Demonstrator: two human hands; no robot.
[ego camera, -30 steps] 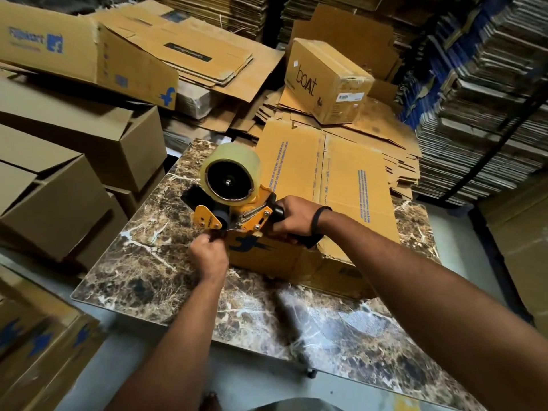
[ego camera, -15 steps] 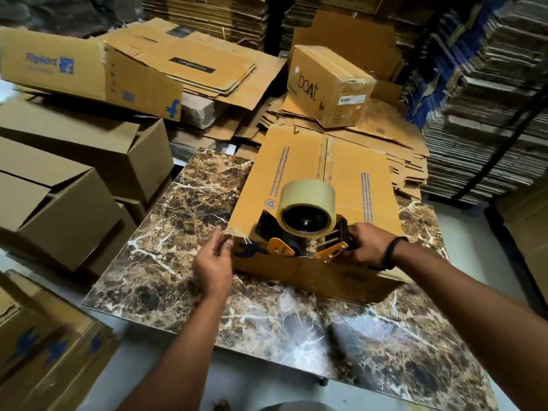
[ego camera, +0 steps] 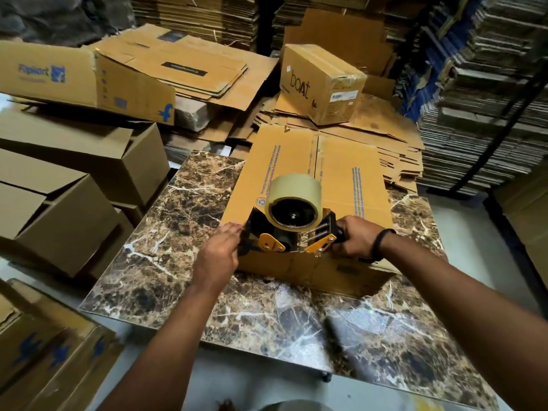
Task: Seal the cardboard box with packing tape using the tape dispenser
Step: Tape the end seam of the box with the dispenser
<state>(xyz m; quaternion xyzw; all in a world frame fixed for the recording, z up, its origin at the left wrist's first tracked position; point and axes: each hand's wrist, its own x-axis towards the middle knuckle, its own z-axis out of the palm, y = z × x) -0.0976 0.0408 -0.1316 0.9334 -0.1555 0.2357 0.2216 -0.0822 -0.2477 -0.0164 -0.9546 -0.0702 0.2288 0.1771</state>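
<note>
Our left hand (ego camera: 218,256) moves nearer the tape dispenser (ego camera: 292,209), fingers (ego camera: 232,229) flat on the cardboard box (ego camera: 296,161); our right hand (ego camera: 354,240) grips its handle. We seem to be starting the seam; next, push away steadily.

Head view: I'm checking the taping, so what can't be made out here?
- Tape end on the cardboard box: head view, hidden under the tape dispenser.
- Its handle: head view, mostly covered by the right hand gripping it.
- The blue print on the box: head view, too small to read.
</note>
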